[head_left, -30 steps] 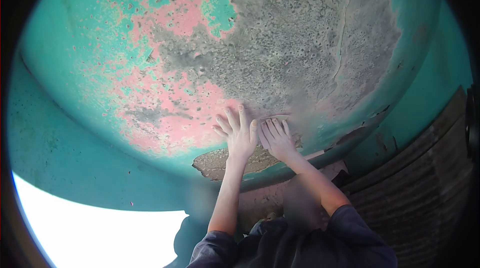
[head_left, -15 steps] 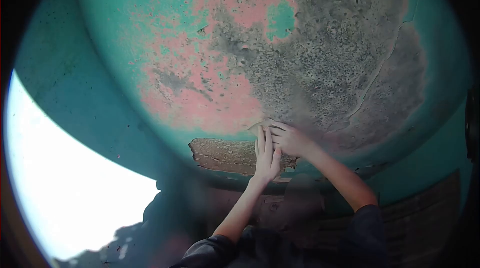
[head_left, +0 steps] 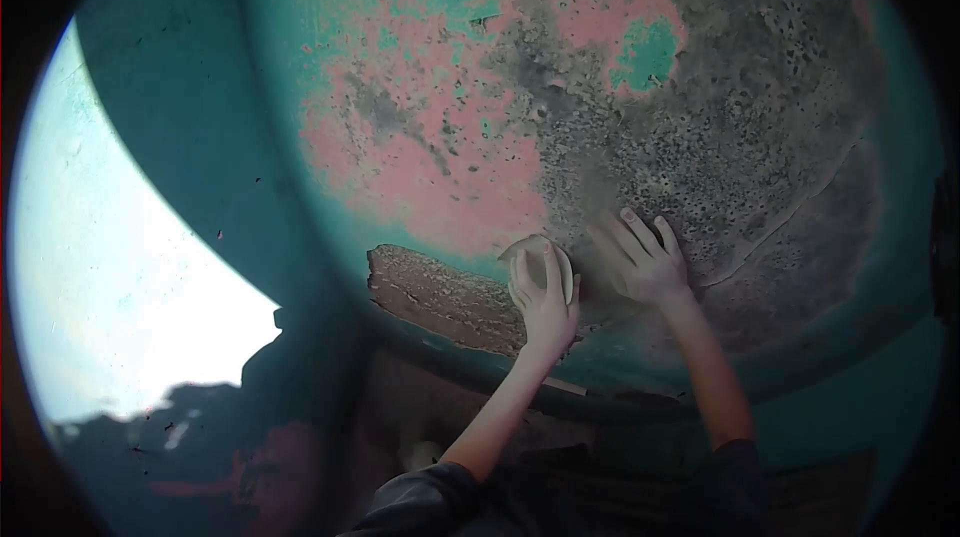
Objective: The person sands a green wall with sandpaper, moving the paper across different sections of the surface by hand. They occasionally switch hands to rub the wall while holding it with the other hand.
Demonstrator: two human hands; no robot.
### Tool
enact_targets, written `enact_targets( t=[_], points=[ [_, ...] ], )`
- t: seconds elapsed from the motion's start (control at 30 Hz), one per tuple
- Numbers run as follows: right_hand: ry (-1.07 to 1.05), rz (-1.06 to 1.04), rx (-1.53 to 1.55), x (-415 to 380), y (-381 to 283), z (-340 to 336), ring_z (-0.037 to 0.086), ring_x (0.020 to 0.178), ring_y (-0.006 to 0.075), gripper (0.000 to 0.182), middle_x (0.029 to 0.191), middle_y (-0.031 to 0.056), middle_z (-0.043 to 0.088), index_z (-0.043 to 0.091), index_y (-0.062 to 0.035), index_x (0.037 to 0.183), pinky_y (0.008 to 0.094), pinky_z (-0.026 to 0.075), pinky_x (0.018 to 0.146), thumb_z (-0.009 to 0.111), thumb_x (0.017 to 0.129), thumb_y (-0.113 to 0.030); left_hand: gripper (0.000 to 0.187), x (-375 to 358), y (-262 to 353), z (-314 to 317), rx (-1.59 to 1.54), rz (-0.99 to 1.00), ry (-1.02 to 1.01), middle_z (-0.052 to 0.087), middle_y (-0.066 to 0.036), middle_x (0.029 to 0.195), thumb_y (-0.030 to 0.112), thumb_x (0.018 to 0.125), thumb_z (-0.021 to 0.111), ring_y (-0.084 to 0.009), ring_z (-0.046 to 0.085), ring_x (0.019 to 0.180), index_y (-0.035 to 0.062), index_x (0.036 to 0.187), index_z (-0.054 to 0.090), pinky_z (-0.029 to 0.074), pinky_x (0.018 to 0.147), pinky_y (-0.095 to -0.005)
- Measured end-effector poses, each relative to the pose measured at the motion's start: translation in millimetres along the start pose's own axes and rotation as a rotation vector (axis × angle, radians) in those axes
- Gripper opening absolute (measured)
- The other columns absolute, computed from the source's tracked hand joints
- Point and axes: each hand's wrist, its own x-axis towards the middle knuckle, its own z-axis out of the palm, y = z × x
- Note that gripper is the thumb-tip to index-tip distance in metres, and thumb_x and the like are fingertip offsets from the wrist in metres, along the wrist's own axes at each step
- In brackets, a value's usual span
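Head view check: hands?
— Left hand [head_left: 545, 299] pressing a sandpaper piece [head_left: 540, 255] flat against the peeling wall [head_left: 640, 117], just right of the bare plaster patch [head_left: 440, 297]. Right hand [head_left: 640, 259] spread open, palm on wall, right of sandpaper.

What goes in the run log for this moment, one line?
left hand: pressing sandpaper piece to wall | right hand: flat on peeling painted wall, fingers spread | exposed brown patch left of hands
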Motion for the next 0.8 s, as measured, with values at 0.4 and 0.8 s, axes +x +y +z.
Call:
enact_targets(
  t=[0.4,0.8],
  points=[
    [0.076,0.053,0.026,-2.6,-1.5,5.5,0.048,0.134,0.0148,0.042,0.143,-0.0049,0.055,0.065,-0.0248,0.130,0.0441,0.031,0.114,0.057,0.089,-0.026,0.071,-24.6,-0.2,38.9,-0.371,-0.093,0.000,-0.001,-0.036,0.159,0.029,0.105,0.039,-0.0532,-0.003,0.147,-0.0096,0.154,0.004,0.006,0.119,-0.0584],
    [0.073,0.032,0.092,-2.8,1.9,3.2,0.048,0.134,0.0168,0.043,0.144,-0.0033,0.055,0.065,-0.0236,0.129,0.0464,0.030,0.114,0.059,0.087,-0.027,0.067,-35.0,10.9,45.1,-0.464,-0.136,-0.031,-0.003,-0.032,0.161,0.036,0.109,0.028,-0.0489,-0.005,0.149,-0.0058,0.156,0.006,0.004,0.120,-0.0553]
  ],
)
